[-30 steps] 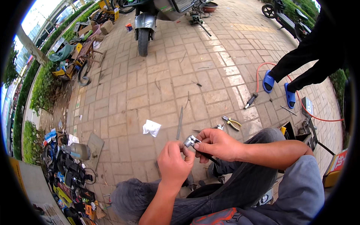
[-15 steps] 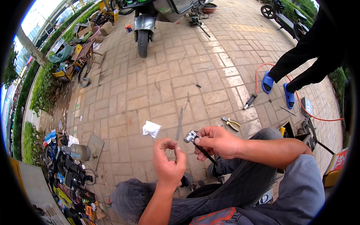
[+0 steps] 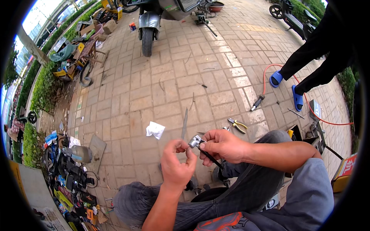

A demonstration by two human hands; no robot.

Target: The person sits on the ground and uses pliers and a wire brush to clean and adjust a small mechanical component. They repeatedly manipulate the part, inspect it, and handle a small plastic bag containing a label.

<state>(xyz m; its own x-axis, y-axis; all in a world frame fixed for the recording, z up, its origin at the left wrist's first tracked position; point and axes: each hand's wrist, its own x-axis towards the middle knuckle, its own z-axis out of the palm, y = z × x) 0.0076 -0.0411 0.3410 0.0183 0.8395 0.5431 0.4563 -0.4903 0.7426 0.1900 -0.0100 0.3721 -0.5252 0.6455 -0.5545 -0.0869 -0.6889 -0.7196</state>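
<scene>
My right hand [image 3: 221,147] pinches a small silver metal fitting [image 3: 195,141] with a black cable or hose [image 3: 210,157] running down from it between my fingers. My left hand [image 3: 178,163] is beside it, fingers curled, with thumb and index fingertips close to each other at the fitting's left end. Whether they touch the fitting, or hold something tiny, is too small to make out. Beyond my hands, a long flat metal strip [image 3: 185,122] lies on the paving, with a crumpled white paper [image 3: 155,130] to its left. Pliers with yellow-and-black handles [image 3: 237,125] rest to the right.
An electric scooter's front wheel [image 3: 147,40] stands ahead. At right, a person in blue slippers [image 3: 297,98] stands by a red hose [image 3: 264,79] and a black-handled tool [image 3: 257,103]. Piled parts [image 3: 71,181] and a cloudy plastic bottle [image 3: 81,154] lie at left.
My left hand has moved slightly right and up, bringing its fingertips to the fitting's end. My right hand keeps hold of the fitting in nearly the same place.
</scene>
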